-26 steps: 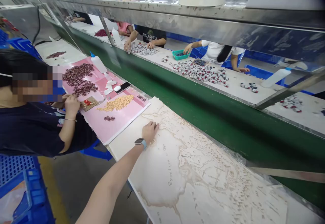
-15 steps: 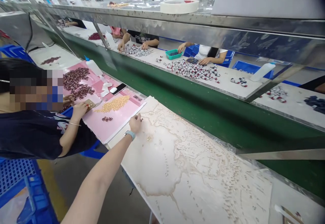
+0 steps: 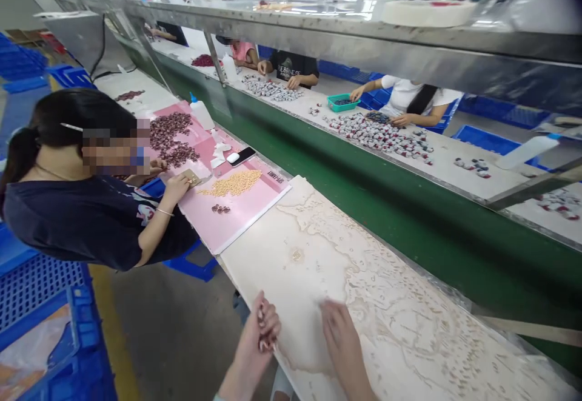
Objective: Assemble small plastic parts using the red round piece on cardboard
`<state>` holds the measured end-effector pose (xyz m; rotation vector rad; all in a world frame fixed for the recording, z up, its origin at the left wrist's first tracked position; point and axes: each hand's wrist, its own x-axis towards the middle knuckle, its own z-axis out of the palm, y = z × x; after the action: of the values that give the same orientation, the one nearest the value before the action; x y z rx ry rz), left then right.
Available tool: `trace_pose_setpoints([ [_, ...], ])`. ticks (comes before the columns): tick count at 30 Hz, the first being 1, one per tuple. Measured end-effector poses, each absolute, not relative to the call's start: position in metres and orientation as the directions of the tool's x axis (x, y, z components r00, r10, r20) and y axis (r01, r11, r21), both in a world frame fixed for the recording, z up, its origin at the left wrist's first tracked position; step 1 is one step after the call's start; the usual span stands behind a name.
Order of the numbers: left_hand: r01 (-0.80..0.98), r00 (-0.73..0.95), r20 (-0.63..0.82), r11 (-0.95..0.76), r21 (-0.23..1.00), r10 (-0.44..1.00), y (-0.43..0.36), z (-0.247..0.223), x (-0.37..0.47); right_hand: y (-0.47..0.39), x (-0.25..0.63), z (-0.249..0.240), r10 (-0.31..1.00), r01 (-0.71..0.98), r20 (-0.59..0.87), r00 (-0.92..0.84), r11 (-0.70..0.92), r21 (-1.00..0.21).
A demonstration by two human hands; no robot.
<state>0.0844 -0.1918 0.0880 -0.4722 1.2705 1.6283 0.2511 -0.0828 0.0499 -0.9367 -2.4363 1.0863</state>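
Landmark: pale worktable [image 3: 364,279], its top printed with a faded map-like pattern; every place below is given from it.
Left hand [image 3: 261,331]: at the near edge of the worktable, fingers curled inward around small dark pieces [image 3: 266,345] that show between them; clenched on them, the fist at the table's rim.
Right hand [image 3: 339,328]: just beside the left, further in over the worktable; palm down, fingers stretched out flat and loose, holding nothing; blurred, so whether it touches the top cannot be told.
Small pale heap [image 3: 297,255]: on the worktable, beyond both hands and apart from them.
Pink sheet [image 3: 236,213]: laid against the far left end of the worktable.
Yellow bits [image 3: 234,184]: spread in a loose pile on the pink sheet.
Dark red pieces [image 3: 175,137]: larger piles further along the same sheet.
Phone [image 3: 240,156]: on the pink sheet, past the yellow bits.
White bottle [image 3: 201,113]: upright at the far side of the pink sheet.
Seated person [image 3: 86,207]: left of the worktable, dark top, hands working at the pink sheet.
Green belt [image 3: 364,182]: runs along the far side of the worktable.
Opposite bench [image 3: 436,167]: beyond the belt, strewn with red-and-white pieces [image 3: 382,137]; other people sit there.
Blue crates [image 3: 54,328]: on the floor, left of the worktable.
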Motion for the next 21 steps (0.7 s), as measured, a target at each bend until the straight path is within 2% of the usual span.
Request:
trace_pose_setpoints([
  [3,-0.892,-0.339,-0.82,0.119,0.435,0.461,-0.201,0.057,0.11,-0.041,0.184,0.024,0.756,0.498,0.069,-0.651,0.493,-0.713],
  [8,-0.908,-0.274,-0.815,0.143,0.395,0.51,-0.189,0.028,0.121,0.023,0.104,0.0,0.714,0.512,0.091,-0.694,0.578,-0.636],
  [14,-0.951,-0.187,-0.879,0.142,0.273,0.438,-0.195,0.019,0.132,0.024,0.092,0.003,0.615,0.495,-0.007,-0.789,0.628,-0.6],
  [21,-0.971,-0.165,-0.881,0.082,0.223,0.443,-0.195,0.009,0.134,0.025,0.08,0.015,0.54,0.494,-0.114,-0.834,0.638,-0.591],
])
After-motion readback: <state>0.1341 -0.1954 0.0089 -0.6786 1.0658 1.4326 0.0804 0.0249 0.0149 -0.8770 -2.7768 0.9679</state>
